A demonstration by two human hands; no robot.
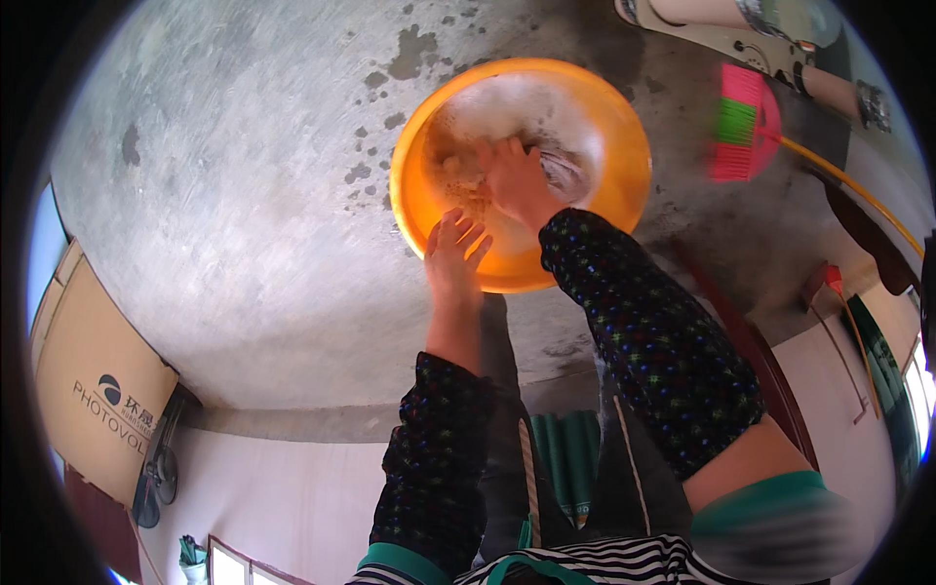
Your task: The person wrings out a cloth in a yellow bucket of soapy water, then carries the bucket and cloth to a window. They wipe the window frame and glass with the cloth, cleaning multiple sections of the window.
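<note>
A round yellow-orange basin (408, 200) stands on the floor, holding white suds and murky water. My left hand (454, 255) is at the basin's near left rim, fingers spread and holding nothing visible. Inside the basin, my right hand (519, 183) reaches down with its fingers extended toward the foam. Just right of that hand lies a wet, greyish-white crumpled thing (564, 175), possibly cloth; its kind is unclear. Suds hide whatever lies beneath. Dark patterned sleeve covers (653, 341) run along both my forearms.
Grey concrete floor (244, 214) with wet spots surrounds the basin. To the right is a pink and green broom (738, 125) with a yellow handle (848, 175). Another person's legs (834, 93) show at the upper right. A cardboard box (102, 375) stands at the left.
</note>
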